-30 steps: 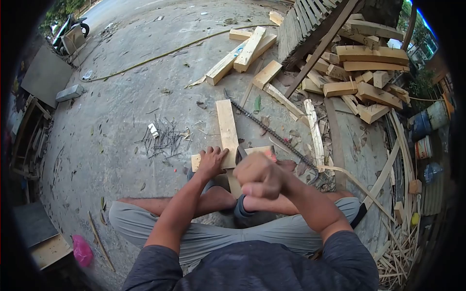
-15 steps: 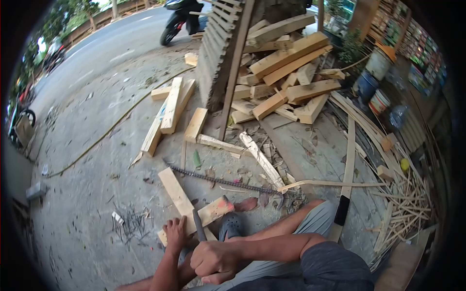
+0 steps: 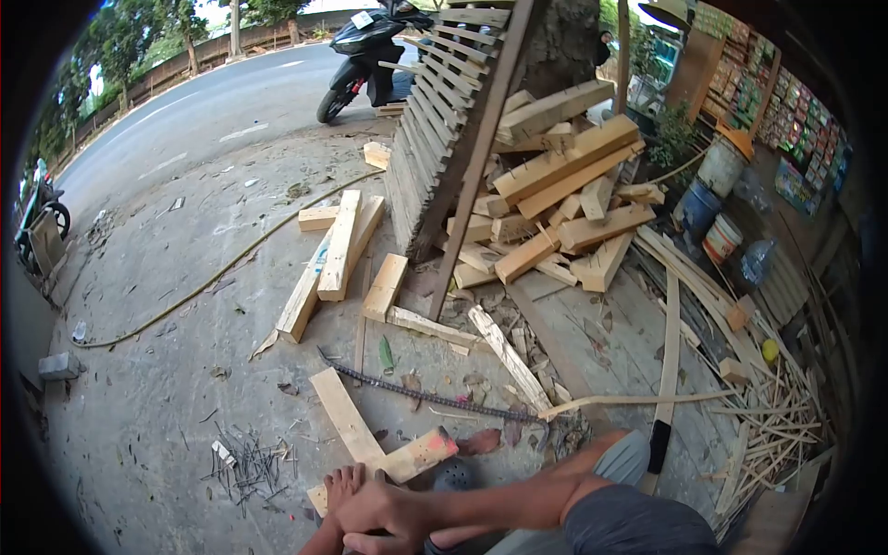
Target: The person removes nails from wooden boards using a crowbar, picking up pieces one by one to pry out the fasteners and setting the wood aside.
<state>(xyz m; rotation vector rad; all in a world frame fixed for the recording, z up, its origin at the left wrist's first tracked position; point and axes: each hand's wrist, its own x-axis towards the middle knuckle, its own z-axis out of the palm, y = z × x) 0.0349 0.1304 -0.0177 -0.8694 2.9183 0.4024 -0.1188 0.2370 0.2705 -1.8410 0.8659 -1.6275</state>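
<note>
Crossed timbers on a concrete ground (image 3: 166, 398), seen from the wearer's head. The board (image 3: 342, 413), pale, flat and straight-edged, met the stouter block (image 3: 418, 457) at an angle just ahead of the seated person; the block bore a pinkish-red mark near its far end. The left hand (image 3: 344, 483) lay over the timbers near their crossing, its grip unclosed, fingers extended and pressing rather than encircling. The right hand (image 3: 384, 511) was at the left wrist, its grip curled tightly, apparently about a dark tool (image 3: 380, 475) of which only a tip showed; its kind could not be told. The step in hand was judged to be work at the crossing, with the left hand as clamp; the next move called for steady pressure there and fingers well away from the tool. Beside them lay loose, slender nails (image 3: 248, 470) in a tangle. Beyond stretched a ribbed steel bar (image 3: 435, 398), curved at one end, and a splintered, whitish length of wood (image 3: 509, 358).
</note>
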